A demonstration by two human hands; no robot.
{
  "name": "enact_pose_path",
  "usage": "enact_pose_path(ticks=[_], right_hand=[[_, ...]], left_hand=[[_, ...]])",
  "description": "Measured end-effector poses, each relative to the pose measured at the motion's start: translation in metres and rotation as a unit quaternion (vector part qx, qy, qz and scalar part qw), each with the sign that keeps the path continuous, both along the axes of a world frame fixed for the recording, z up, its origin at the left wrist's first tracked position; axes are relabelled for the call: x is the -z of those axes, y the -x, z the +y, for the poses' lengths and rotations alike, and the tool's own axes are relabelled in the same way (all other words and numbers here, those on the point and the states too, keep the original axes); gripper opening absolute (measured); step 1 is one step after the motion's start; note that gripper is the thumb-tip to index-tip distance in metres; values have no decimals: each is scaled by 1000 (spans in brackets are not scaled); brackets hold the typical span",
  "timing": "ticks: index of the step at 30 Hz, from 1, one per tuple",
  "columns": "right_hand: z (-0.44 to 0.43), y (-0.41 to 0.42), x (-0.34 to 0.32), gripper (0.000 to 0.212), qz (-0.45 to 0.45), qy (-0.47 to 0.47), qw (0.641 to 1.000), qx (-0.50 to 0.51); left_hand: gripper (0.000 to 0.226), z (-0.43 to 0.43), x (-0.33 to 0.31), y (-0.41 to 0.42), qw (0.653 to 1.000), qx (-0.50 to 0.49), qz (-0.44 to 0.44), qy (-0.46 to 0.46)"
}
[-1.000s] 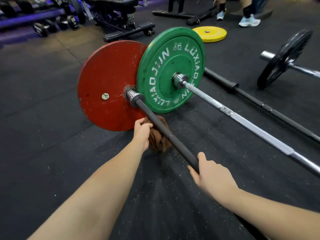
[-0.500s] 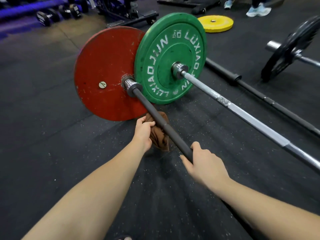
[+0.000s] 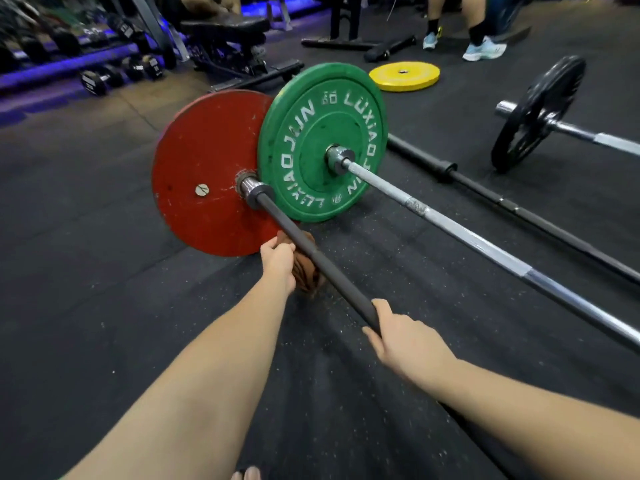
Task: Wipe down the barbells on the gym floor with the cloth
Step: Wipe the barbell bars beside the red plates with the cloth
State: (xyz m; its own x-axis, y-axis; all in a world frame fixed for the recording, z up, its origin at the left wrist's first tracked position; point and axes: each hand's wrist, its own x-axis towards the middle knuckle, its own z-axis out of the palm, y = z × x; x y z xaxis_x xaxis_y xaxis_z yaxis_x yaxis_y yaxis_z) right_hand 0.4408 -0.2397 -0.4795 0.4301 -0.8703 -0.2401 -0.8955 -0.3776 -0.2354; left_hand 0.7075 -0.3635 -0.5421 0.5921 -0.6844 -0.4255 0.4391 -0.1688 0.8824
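A black barbell (image 3: 332, 271) with a red plate (image 3: 201, 174) lies on the gym floor, running toward me. My left hand (image 3: 278, 261) grips a brown cloth (image 3: 306, 277) against the bar's underside, close to the red plate. Lower down the same bar, my right hand (image 3: 401, 336) is wrapped round the shaft. A silver barbell (image 3: 485, 244) with a green plate (image 3: 322, 140) lies just to the right. Further right rest a bare black bar (image 3: 519, 209) and a silver bar with a black plate (image 3: 536, 112).
A yellow plate (image 3: 403, 76) lies flat behind the green one. A black bench (image 3: 228, 39) and a dumbbell rack (image 3: 93, 64) stand at the back left. A person's legs in blue shoes (image 3: 483, 51) are at the back right. Black rubber floor (image 3: 86, 271) spreads to the left.
My left hand with the cloth has stayed near the red plate, shifting slightly along the bar. My right hand keeps its grip. The view has tilted up, showing more of the gym.
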Motion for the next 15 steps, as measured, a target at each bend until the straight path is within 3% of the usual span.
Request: enact_pose_path(ticks=[6, 12, 15], right_hand=[[0, 3, 2, 44, 2, 18, 1000, 2], [2, 0, 0, 43, 11, 17, 1000, 3], [2, 0, 2, 46, 18, 16, 1000, 4]], left_hand=[[48, 14, -11, 20, 1000, 16, 1, -13], [48, 48, -2, 49, 992, 118, 4, -37], [45, 43, -7, 44, 993, 109, 0, -40]])
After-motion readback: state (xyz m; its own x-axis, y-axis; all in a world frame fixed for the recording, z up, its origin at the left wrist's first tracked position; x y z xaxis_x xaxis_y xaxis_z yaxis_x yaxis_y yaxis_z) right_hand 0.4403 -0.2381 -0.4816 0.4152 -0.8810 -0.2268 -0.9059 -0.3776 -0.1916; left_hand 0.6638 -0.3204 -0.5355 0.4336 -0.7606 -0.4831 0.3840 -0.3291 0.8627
